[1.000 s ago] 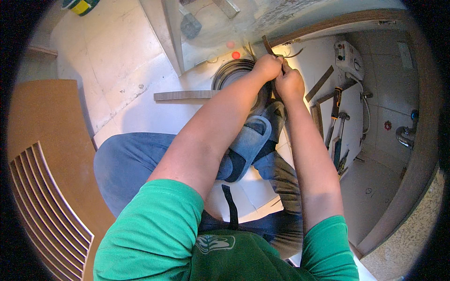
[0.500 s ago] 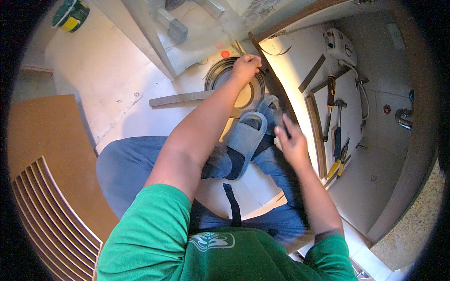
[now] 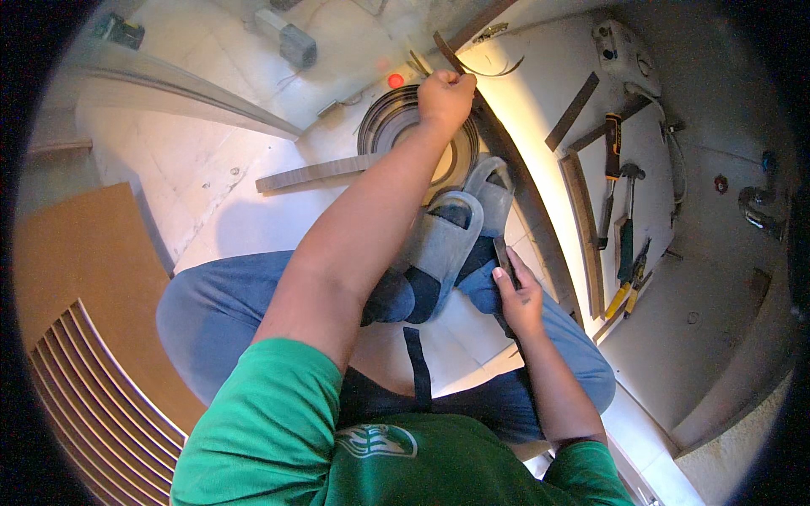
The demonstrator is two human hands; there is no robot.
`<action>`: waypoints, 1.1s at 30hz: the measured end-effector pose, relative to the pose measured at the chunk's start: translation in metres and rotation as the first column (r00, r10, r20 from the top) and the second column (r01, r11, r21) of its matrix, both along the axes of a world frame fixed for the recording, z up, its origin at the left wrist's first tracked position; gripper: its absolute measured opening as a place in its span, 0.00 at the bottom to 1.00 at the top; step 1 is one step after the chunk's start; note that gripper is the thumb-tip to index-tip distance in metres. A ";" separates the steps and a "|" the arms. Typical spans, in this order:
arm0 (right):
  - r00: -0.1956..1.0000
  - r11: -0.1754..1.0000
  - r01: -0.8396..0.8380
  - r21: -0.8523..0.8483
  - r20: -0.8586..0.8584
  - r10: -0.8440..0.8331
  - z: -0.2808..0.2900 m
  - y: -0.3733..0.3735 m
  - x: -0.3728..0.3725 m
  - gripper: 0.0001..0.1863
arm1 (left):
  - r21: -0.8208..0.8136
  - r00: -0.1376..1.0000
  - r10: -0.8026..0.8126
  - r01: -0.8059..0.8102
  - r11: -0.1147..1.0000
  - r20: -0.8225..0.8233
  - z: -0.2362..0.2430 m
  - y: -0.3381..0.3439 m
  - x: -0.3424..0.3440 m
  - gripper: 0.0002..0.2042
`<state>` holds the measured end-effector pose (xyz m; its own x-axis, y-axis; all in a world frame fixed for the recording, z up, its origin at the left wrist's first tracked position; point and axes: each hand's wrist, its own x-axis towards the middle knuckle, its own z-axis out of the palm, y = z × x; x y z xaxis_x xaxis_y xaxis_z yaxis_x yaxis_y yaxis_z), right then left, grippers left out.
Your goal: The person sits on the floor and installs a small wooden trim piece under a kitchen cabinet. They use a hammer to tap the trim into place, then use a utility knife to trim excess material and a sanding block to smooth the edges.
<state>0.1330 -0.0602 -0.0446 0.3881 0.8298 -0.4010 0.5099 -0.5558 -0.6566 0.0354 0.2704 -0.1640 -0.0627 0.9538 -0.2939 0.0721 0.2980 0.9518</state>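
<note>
My left hand is closed in a pinch on a dark brown edging strip, whose end stands up past the fingers. The strip runs on along the edge of a pale panel. Under my left wrist lies a coiled roll of brown edging, its loose end stretching left across the floor. In front of my right leg, my right hand grips a narrow dark flat piece between thumb and fingers; its exact kind is unclear. My grey slippers sit between the two hands.
On the panel lie a black-and-orange handled tool, a hammer, yellow-handled pliers and brown strips. A white appliance stands beyond. At left are a brown board and a slatted panel.
My right hand has lowered toward my leg, bringing the dark piece into clear sight. My left hand has risen slightly along the panel edge, and the whole view has shifted.
</note>
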 end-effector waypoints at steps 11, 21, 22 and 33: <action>0.993 0.998 0.038 -0.050 -0.113 -0.044 -0.005 0.000 0.009 0.29 | -0.095 0.969 -0.055 0.079 0.992 0.240 0.018 0.001 -0.018 0.19; 0.990 0.996 0.062 -0.069 -0.123 -0.070 -0.008 0.001 0.010 0.29 | -0.021 0.988 -0.145 0.146 0.989 0.057 0.008 -0.010 -0.017 0.20; 0.992 0.994 0.059 -0.088 -0.103 -0.068 -0.008 0.001 0.010 0.29 | -0.020 0.988 -0.151 0.152 0.988 0.045 0.008 -0.013 -0.015 0.20; 0.990 0.994 0.063 -0.091 -0.123 -0.074 -0.003 0.006 0.005 0.30 | -0.008 0.983 -0.185 0.185 0.983 -0.004 0.014 -0.038 0.000 0.19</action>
